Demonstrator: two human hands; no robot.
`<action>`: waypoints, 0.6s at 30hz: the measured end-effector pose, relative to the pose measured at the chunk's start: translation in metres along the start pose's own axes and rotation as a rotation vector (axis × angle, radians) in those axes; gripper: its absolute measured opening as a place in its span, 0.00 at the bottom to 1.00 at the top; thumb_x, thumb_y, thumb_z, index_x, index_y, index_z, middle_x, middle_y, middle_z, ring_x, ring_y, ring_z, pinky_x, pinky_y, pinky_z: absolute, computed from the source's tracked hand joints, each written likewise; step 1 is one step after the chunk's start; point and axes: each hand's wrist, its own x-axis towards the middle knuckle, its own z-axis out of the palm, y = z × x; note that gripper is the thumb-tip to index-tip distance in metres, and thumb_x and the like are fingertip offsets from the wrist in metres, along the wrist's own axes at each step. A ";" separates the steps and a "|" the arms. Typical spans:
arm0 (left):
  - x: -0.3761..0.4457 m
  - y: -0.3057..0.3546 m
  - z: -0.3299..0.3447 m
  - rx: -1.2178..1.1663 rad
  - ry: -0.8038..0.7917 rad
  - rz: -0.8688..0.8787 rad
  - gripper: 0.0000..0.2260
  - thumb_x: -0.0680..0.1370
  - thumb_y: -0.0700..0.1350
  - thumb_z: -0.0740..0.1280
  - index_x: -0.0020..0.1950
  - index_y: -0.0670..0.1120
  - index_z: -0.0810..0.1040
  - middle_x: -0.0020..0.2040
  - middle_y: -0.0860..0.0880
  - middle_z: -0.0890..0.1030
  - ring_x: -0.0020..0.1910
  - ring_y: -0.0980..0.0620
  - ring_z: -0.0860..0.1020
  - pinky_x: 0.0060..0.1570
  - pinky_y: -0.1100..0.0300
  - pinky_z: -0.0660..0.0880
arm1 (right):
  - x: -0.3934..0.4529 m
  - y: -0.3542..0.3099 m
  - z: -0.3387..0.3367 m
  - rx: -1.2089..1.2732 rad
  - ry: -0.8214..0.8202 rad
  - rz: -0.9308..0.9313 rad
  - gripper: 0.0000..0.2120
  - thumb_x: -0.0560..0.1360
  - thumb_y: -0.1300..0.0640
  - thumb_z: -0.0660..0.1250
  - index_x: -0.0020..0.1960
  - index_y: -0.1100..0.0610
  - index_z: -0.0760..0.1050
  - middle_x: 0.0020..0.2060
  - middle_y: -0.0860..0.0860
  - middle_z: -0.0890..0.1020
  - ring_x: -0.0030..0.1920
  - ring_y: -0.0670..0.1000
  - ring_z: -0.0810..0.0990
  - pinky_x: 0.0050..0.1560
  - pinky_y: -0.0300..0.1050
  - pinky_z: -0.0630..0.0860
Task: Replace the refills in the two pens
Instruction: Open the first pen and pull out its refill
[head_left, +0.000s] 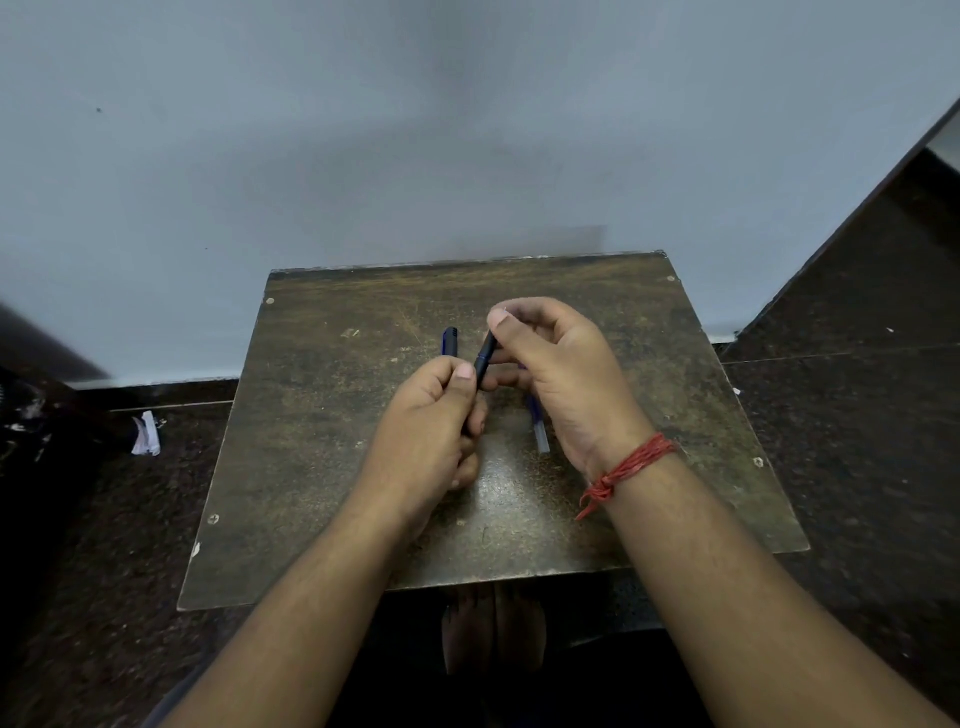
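A dark blue pen is held above the small wooden table, slanting up to the right. My left hand grips its lower part, thumb pressed on the barrel. My right hand pinches its upper end between thumb and fingers. A second blue pen lies on the table just beyond my left hand, mostly hidden by it. A clear-and-blue pen part or refill lies on the table under my right hand; I cannot tell which it is.
The worn table stands against a pale blue-grey wall. Dark speckled floor surrounds it. A crumpled white scrap lies on the floor at the left. Bare feet show under the table's near edge.
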 end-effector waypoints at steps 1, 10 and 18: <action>0.000 0.000 0.000 0.000 -0.001 -0.001 0.13 0.86 0.47 0.56 0.50 0.41 0.74 0.29 0.51 0.70 0.21 0.57 0.59 0.20 0.66 0.58 | 0.000 0.001 0.000 -0.035 0.014 -0.011 0.10 0.77 0.58 0.71 0.54 0.63 0.78 0.42 0.55 0.81 0.43 0.53 0.81 0.45 0.53 0.83; -0.001 0.001 0.000 0.016 0.003 -0.007 0.14 0.86 0.47 0.56 0.52 0.38 0.74 0.29 0.51 0.70 0.21 0.58 0.59 0.20 0.66 0.58 | -0.002 -0.004 0.000 0.008 -0.034 0.033 0.09 0.78 0.67 0.64 0.56 0.65 0.79 0.44 0.57 0.84 0.41 0.51 0.83 0.42 0.45 0.82; -0.001 0.002 0.000 0.015 0.004 -0.015 0.13 0.86 0.48 0.56 0.50 0.42 0.76 0.30 0.51 0.70 0.21 0.58 0.59 0.20 0.66 0.59 | -0.001 0.000 -0.002 -0.104 0.018 0.012 0.06 0.76 0.58 0.73 0.48 0.59 0.78 0.36 0.51 0.81 0.40 0.52 0.82 0.50 0.58 0.81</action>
